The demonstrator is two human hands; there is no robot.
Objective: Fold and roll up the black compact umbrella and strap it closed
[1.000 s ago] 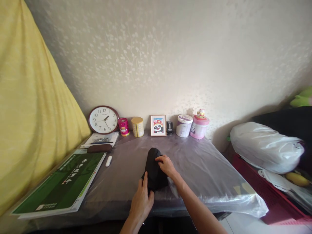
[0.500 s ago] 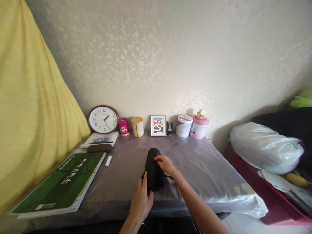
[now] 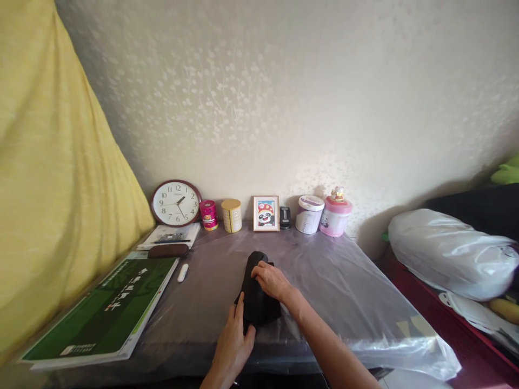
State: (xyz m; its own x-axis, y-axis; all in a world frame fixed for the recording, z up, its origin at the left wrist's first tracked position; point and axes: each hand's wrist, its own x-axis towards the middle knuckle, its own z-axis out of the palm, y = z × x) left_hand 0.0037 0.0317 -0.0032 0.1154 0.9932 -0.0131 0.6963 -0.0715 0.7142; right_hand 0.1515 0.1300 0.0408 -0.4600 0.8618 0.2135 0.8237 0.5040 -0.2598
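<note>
A black bundle of folded fabric, by its look a folding umbrella [image 3: 253, 302], lies lengthwise near the table's front edge, its rounded end pointing to the wall. My left hand [image 3: 234, 337] holds the near end from the left, fingers along its side and thumb at the bottom. Across the upper part lies my right hand [image 3: 271, 280], its fingers bent and pressed onto the dark fabric. A loose black flap spreads out to the right beneath my right wrist. What lies under the right fingertips is hidden.
On the left lie a green book [image 3: 101, 308], a brown glasses case [image 3: 167, 250] and a small white stick-like item [image 3: 183, 273]. A clock [image 3: 177, 202], tins, a picture frame [image 3: 266, 214] and tubs line the wall. A white plastic bag [image 3: 450, 254] sits right of the table.
My right hand has shifted slightly left over the bundle, fingers more curled. More of the black flap now spreads to the right. The left hand stays at the near end.
</note>
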